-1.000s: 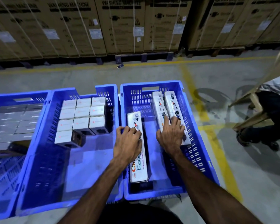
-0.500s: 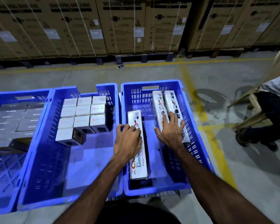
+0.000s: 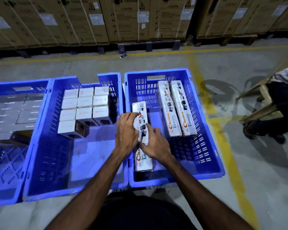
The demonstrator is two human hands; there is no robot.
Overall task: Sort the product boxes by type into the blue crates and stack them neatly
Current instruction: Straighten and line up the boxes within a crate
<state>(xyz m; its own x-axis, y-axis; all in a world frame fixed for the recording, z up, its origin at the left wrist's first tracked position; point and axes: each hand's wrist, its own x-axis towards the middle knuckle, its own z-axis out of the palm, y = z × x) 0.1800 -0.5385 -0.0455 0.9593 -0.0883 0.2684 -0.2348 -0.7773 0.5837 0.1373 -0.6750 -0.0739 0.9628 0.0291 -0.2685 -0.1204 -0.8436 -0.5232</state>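
Three blue crates stand side by side on the floor. In the right crate [image 3: 206, 170] a long white "Choice Lumino" box [image 3: 142, 161] lies along the left wall. My left hand [image 3: 125, 130] grips its left edge and my right hand [image 3: 154, 143] holds its right side, both near the middle of the box. Two more long boxes [image 3: 177, 110] lie side by side against the crate's right wall. The middle crate [image 3: 45, 163] holds several small white boxes [image 3: 85, 102] packed at its far end. The left crate [image 3: 5, 193] holds several flat grey boxes [image 3: 12, 113].
Large cardboard washing-machine cartons [image 3: 123, 19] on pallets line the back. A seated person [image 3: 279, 113] on a wooden chair [image 3: 259, 103] is at the right. Yellow floor lines [image 3: 223, 140] run beside the right crate. A small dark object [image 3: 123, 55] lies on the floor.
My right hand left the two long boxes at the right wall and moved left onto the single long box. My left hand stayed on that box.
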